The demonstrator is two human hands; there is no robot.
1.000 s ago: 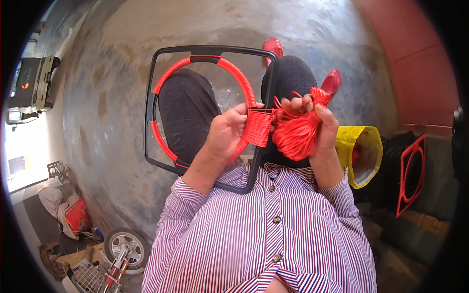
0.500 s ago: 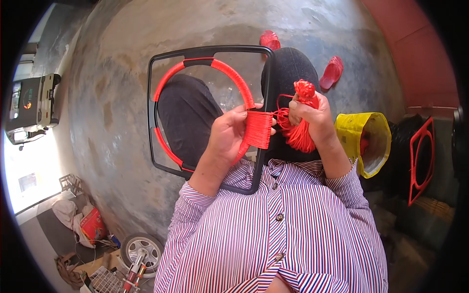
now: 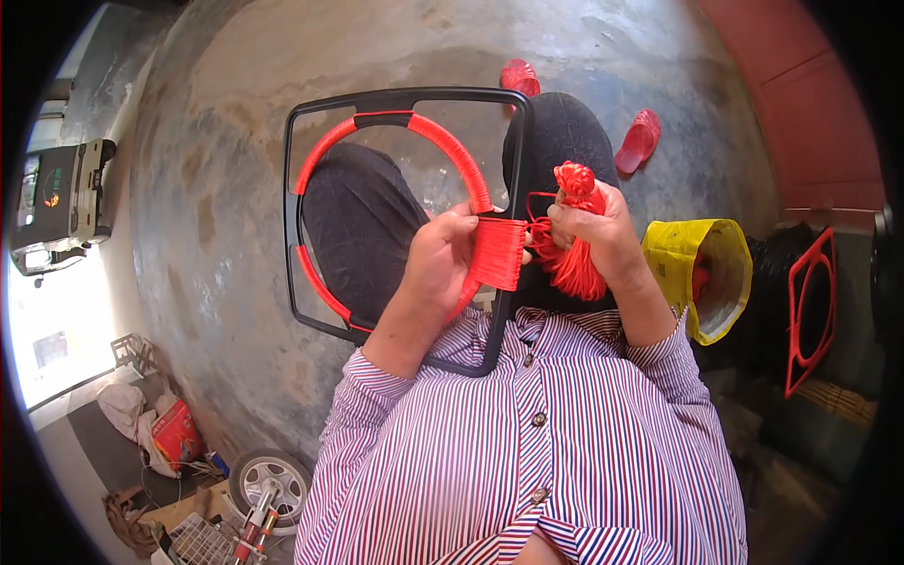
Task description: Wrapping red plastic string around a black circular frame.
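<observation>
A black rectangular frame (image 3: 524, 151) with rounded corners rests across my lap. Inside it is a ring, its arcs wrapped in red cord (image 3: 452, 149) with bare black stretches between. At the ring's right side, a wide band of red cord strands (image 3: 497, 256) spans to the frame's right bar. My left hand (image 3: 441, 256) is closed around the ring beside this band, thumb on top and some fingers hidden behind. My right hand (image 3: 603, 231) grips a hank of red cord (image 3: 576, 271), knotted at the top, just right of the frame. Loose strands run from it to the band.
A yellow bag (image 3: 673, 273) stands open to my right, beside a red frame (image 3: 799, 320) leaning on dark material. Two red slippers (image 3: 639, 141) lie ahead on the concrete floor (image 3: 226, 188). Lower left are a wheel (image 3: 273, 485) and a crate (image 3: 200, 544); a vehicle (image 3: 85, 193) stands far left.
My right hand and the cord hank have shifted slightly left, toward the frame, with the hank's knotted top a little lower. My left hand keeps its hold on the ring.
</observation>
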